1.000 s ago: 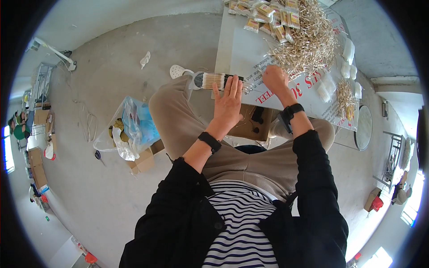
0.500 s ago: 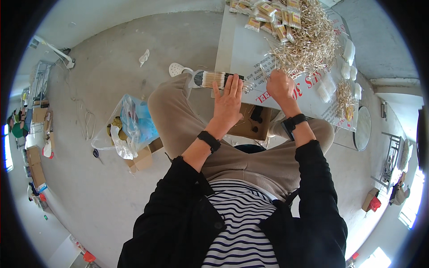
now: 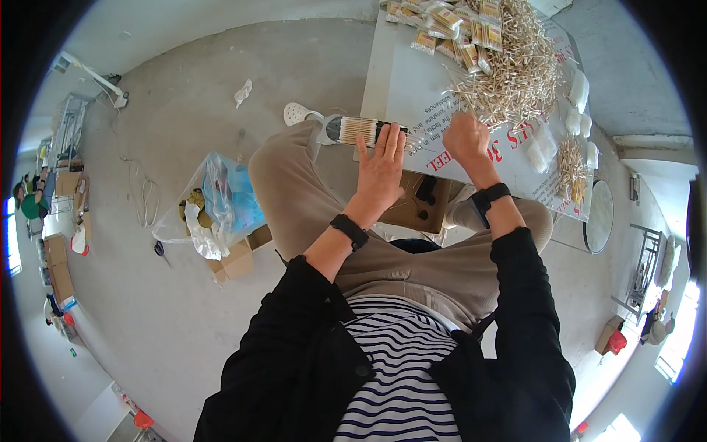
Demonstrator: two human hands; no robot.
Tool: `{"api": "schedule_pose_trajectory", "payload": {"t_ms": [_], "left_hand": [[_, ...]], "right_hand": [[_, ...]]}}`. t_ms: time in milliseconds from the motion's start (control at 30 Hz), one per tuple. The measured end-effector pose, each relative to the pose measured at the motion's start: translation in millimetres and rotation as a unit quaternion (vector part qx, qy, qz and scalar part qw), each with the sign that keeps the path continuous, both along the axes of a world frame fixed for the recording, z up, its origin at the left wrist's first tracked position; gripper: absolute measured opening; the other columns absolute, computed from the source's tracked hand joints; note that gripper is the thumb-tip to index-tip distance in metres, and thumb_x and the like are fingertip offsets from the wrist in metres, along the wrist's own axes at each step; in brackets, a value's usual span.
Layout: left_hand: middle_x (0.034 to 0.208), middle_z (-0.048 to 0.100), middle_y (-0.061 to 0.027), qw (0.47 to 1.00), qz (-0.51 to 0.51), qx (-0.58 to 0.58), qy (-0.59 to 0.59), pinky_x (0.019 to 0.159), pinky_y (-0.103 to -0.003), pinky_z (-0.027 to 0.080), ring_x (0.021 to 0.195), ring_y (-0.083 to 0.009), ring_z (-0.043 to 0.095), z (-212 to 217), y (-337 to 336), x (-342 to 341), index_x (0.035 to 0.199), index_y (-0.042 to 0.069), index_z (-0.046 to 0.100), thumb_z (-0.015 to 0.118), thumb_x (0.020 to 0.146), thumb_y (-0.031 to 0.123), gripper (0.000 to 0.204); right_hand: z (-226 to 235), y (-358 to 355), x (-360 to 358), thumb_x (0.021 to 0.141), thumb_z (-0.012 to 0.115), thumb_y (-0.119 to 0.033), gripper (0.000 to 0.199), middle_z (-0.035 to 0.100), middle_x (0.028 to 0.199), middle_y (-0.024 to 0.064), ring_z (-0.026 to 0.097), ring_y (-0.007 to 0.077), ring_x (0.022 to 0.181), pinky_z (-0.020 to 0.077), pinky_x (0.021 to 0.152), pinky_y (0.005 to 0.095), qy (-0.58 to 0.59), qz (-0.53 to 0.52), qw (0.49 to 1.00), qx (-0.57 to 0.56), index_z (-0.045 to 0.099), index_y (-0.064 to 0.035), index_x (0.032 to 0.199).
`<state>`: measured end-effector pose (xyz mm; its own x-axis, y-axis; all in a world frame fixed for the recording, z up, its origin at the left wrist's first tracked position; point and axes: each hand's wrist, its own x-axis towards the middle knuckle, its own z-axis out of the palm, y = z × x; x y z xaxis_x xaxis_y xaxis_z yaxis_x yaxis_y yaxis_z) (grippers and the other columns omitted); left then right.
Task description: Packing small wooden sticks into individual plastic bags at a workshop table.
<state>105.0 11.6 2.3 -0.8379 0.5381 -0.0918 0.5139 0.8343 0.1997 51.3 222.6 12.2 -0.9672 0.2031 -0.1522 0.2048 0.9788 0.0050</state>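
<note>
My left hand (image 3: 381,173) lies with fingers stretched out over a flat row of cotton swabs (image 3: 358,131). Under its fingertips is a black piece at the right end of that row; its exact kind is partly hidden. A few loose swabs (image 3: 418,140) stick out to the right, on the table's near left edge. My right hand (image 3: 468,144) is closed at the near side of a big heap of loose cotton swabs (image 3: 519,74). Whatever its fingers hold is hidden from view.
Small packets of swabs (image 3: 445,20) lie at the far side of the printed sheet-covered table (image 3: 398,81). White bundles (image 3: 579,92) and another small swab pile (image 3: 571,169) are at the right. An open cardboard box (image 3: 434,214) sits below; a plastic bag (image 3: 228,195) stands left.
The whole view has shifted slightly to the right. My left hand stays on the row of swabs, and my right hand remains closed near the heap with only a small change of pose.
</note>
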Motion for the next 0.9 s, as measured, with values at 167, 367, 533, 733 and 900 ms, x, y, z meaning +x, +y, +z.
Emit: {"api": "schedule_pose_trajectory", "payload": {"t_ms": [167,367,533,733,900], "left_hand": [[0.166,0.015,-0.0106,1.0,0.003,0.007,-0.004,0.119,-0.066,0.012,0.154,-0.0249,0.017,1.0,-0.3,-0.1,0.157,0.003,0.021,0.092,0.059,0.037,0.126],[0.166,0.017,-0.0112,1.0,0.007,-0.004,0.0,0.119,-0.067,0.012,0.154,-0.0254,0.018,-0.7,1.9,0.1,0.157,0.004,0.022,0.092,0.058,0.039,0.127],[0.165,0.018,-0.0119,1.0,0.006,0.001,0.013,0.119,-0.067,0.012,0.154,-0.0258,0.018,-2.5,-0.1,-0.1,0.157,0.004,0.022,0.092,0.058,0.038,0.127],[0.166,0.018,-0.0116,1.0,0.004,0.002,0.007,0.119,-0.067,0.012,0.154,-0.0257,0.018,-0.7,-0.3,0.8,0.157,0.004,0.022,0.092,0.059,0.038,0.125],[0.166,0.018,-0.0113,1.0,0.007,0.008,0.0,0.119,-0.067,0.013,0.153,-0.0259,0.019,0.2,0.7,0.5,0.157,0.004,0.023,0.091,0.06,0.036,0.123]], "right_hand": [[-0.4,-26.9,-1.5,0.082,0.061,-0.012,0.011,0.067,0.094,0.0142,0.072,0.031,0.08,0.0572,0.069,0.0418,0.109,0.191,0.975,-0.003,0.067,-0.0066,0.089],[-15.9,-38.5,0.8,0.08,0.063,-0.008,0.005,0.062,0.088,0.0128,0.069,0.0311,0.075,0.0559,0.067,0.0421,0.133,0.266,0.953,-0.052,0.062,-0.0054,0.084],[-19.8,-29.4,-3.5,0.08,0.063,-0.007,0.003,0.062,0.089,0.012,0.069,0.0327,0.074,0.0558,0.066,0.0434,0.171,0.24,0.952,-0.082,0.063,-0.0074,0.083],[-24.0,-25.0,1.9,0.084,0.061,-0.009,0.005,0.061,0.092,0.0116,0.067,0.0377,0.077,0.0557,0.069,0.0462,0.212,0.12,0.949,-0.201,0.064,-0.0097,0.088],[-27.5,-39.3,-1.2,0.085,0.062,-0.01,0.003,0.062,0.089,0.0109,0.065,0.0362,0.082,0.0536,0.071,0.0463,0.185,0.097,0.956,-0.205,0.063,-0.0094,0.087]]}}
